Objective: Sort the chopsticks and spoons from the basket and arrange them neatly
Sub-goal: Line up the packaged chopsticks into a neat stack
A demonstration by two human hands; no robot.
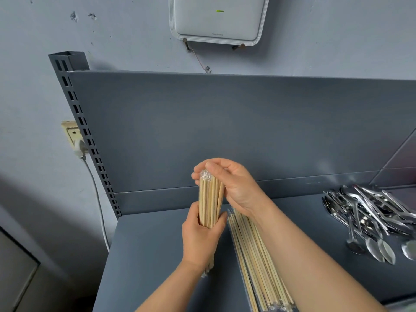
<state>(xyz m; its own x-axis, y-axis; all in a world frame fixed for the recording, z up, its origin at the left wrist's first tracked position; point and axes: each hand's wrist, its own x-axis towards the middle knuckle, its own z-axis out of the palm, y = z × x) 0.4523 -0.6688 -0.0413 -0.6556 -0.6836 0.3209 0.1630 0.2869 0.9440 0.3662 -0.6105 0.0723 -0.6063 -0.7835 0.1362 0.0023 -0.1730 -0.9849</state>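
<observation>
- Head view: the left hand [200, 235] is wrapped round the lower part of a bundle of pale wooden chopsticks in clear plastic sleeves [210, 199], holding it upright above the dark grey metal shelf [157, 255].
- The right hand [234, 188] is cupped over the bundle's top end, with fingers and thumb curled round the crinkled wrapper tips.
- Just to the right of the bundle, partly under the right forearm, a row of the same wrapped chopsticks [254, 255] lies flat on the shelf, side by side and running towards the camera.
- Well apart at the right edge sits a loose heap of shiny metal spoons [369, 212], crossed over one another and not lined up.
- The basket is not in view.
- On the wall behind are a white flat box with a green light [218, 19] and a cream socket with a white plug [74, 134].
- Judged step: squaring up a handful of chopsticks so the ends sit level.
- The next move probably calls for lowering the bundle beside the laid row, parallel to it and with ends matched, and letting go without fanning the sticks; the spoons look unsorted as yet.
</observation>
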